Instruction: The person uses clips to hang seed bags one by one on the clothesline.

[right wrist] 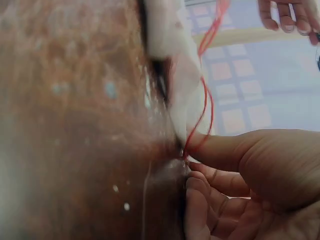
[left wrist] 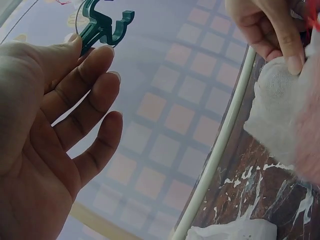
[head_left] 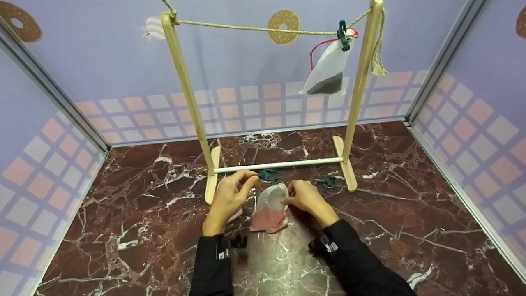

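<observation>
Below a pale rope [head_left: 242,27] strung across a light wooden frame [head_left: 185,74], the right hand [head_left: 306,198] pinches the edge of a white mesh drawstring bag with a reddish lower part and red cord [head_left: 269,209], thumb against fingers. The bag is just over the brown marbled tabletop [head_left: 411,222]; whether its lower end touches, I cannot tell. Near it, the left hand [head_left: 234,193] pinches a dark green plastic clip [head_left: 268,176] between thumb and forefinger, its other fingers loosely spread.

Judging by how things lie, the hanging is partly done: a white bag with a dark grey base [head_left: 326,72] is clipped at the rope's right end. The reddish bag seems the one in hand, not yet clipped. A partly hidden white cloth piece [left wrist: 232,231] and another green clip [head_left: 330,181] lie on the tabletop, perhaps left for later.
</observation>
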Tool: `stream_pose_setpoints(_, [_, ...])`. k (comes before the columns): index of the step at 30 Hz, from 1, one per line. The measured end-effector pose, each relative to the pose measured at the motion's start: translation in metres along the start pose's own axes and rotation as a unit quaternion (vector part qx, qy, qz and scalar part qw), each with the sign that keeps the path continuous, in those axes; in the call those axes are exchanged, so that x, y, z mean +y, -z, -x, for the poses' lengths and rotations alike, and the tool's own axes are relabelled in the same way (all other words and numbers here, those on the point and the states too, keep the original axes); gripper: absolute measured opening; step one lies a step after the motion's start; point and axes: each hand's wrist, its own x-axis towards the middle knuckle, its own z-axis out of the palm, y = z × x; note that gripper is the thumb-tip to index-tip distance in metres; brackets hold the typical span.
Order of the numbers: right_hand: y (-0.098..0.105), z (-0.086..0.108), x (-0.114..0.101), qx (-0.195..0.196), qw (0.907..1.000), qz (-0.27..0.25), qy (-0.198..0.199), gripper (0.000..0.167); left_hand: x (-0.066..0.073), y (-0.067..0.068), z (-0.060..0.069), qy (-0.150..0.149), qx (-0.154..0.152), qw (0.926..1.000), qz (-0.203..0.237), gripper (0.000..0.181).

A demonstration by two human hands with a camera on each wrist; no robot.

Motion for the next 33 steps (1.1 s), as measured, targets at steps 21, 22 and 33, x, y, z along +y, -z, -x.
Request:
stream_pose_setpoints(21, [-0.0025, 0.0082, 0.0044, 0.029, 0.9984, 0.016, 0.047, 0.013, -0.0013, -0.0009, -0.0004, 0.013, -0.005, 0.9996, -0.026, 0.02])
stream_pose_setpoints(22, [-0.0033, 0.0082, 0.0047, 0.03, 0.9981, 0.018, 0.05, 0.013, -0.0017, -0.0009, 0.0, 0.015, -0.005, 0.9995, -0.026, 0.019])
stream_pose_setpoints(33, [-0.005, 0.0076, 0.0055, 0.03, 0.9973, 0.023, 0.063, 0.009, -0.0041, -0.0024, 0.0, 0.001, -0.004, 0.9992, -0.04, 0.016])
